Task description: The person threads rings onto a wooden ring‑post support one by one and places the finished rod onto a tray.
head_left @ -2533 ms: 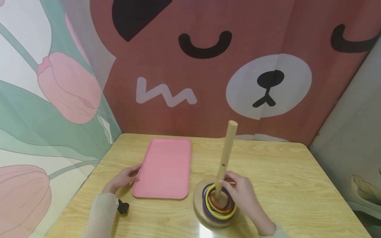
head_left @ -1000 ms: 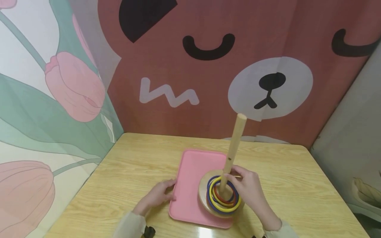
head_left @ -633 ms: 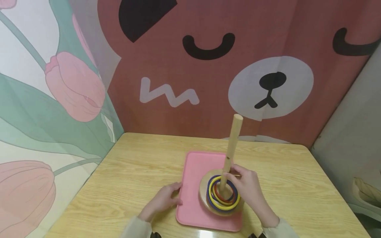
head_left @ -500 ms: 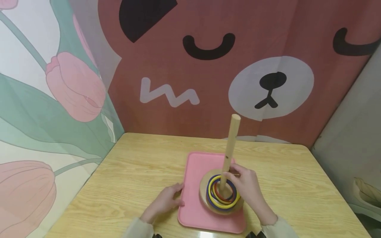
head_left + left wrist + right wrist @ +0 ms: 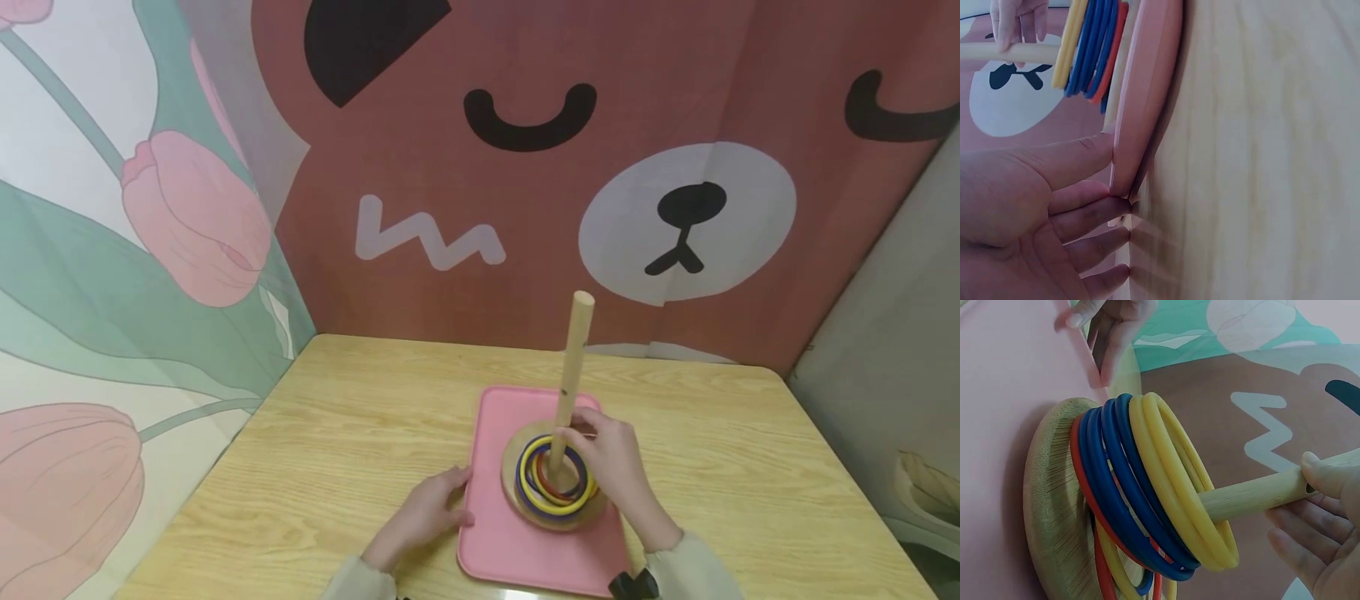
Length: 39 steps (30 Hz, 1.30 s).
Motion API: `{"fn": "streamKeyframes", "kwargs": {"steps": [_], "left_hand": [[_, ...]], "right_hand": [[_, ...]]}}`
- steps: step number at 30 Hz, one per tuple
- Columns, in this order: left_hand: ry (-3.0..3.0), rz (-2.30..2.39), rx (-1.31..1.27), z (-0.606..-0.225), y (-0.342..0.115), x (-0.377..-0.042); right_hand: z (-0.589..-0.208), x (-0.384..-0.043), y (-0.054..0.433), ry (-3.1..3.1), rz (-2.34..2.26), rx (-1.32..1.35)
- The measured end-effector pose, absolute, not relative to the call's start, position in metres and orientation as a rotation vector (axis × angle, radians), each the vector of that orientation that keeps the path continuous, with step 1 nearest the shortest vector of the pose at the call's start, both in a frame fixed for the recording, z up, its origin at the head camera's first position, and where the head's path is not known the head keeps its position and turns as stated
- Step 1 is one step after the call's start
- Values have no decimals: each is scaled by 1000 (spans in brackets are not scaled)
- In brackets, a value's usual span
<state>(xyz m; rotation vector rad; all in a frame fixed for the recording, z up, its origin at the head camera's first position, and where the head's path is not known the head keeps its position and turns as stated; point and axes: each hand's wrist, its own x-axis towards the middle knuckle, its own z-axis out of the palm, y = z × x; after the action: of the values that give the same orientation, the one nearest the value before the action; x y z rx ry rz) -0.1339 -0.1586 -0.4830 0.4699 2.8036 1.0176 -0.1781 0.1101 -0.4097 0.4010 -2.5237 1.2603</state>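
Note:
A wooden ring-toss stand (image 5: 574, 350) has a round base and a tall post, which tilts slightly in the head view. Yellow rings (image 5: 1166, 481), blue rings (image 5: 1113, 487) and a red ring (image 5: 1082, 469) hang loosely around the post, above the base. My right hand (image 5: 613, 462) grips the post between thumb and fingers, just over the rings. The base is over the pink tray (image 5: 491, 533); whether it touches the tray is hard to tell. My left hand (image 5: 429, 510) pinches the tray's left edge, thumb at the rim and fingertips reaching the underside.
The light wooden table (image 5: 337, 442) extends around the tray. A bear-print curtain (image 5: 420, 292) hangs behind it, and a tulip-print cloth (image 5: 202, 217) covers the left side. A pale object (image 5: 926, 487) stands beyond the table's right edge.
The tray has slid right and toward me with my left hand, from beside the stand to under its base. My right hand keeps hold of the post, which has shifted slightly left lately.

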Motion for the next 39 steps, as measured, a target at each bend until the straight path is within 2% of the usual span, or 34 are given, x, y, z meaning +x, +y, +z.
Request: {"fn": "streamKeyframes", "kwargs": {"steps": [25, 39], "left_hand": [[2721, 1057, 544, -484, -164, -133], [2681, 1124, 530, -474, -185, -144]], "right_hand": [[-418, -178, 118, -2607, 1368, 303], [-420, -174, 159, -2545, 1262, 214]]}}
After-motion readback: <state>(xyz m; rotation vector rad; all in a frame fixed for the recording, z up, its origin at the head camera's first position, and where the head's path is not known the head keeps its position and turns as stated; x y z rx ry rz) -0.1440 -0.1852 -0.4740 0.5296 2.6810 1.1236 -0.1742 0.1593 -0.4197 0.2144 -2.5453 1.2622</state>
